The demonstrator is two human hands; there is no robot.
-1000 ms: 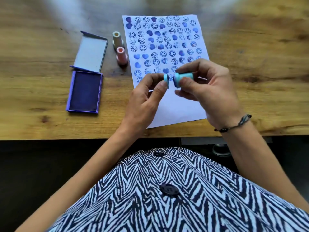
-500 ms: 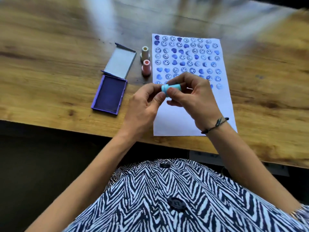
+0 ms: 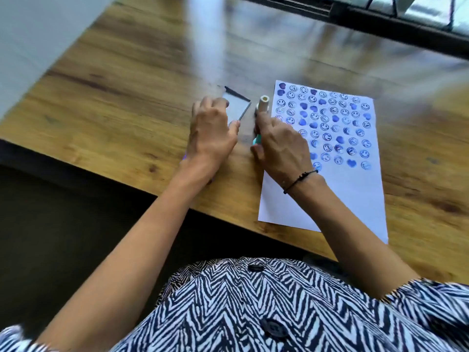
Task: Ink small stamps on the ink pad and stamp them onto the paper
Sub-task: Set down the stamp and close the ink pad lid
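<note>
At frame centre the right hand (image 3: 279,146) holds a teal stamp (image 3: 256,141), fingers closed around it. The ink pad (image 3: 184,156) lies just left, mostly hidden under the left hand (image 3: 212,133), whose grip I cannot tell. The paper (image 3: 355,199) lies to the right on the tabletop (image 3: 127,102).

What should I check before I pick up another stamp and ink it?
1. Teal stamp put away: not ok, the right hand has it in its grip beside the paper.
2. Another stamp within reach: ok, the cream stamp stands upright at the right fingertips.
3. Ink pad lid open: ok, lying flat.
4. Ink surface clear: cannot tell, the left hand covers it.
5. Free space on the paper: ok, the near part is blank.
</note>
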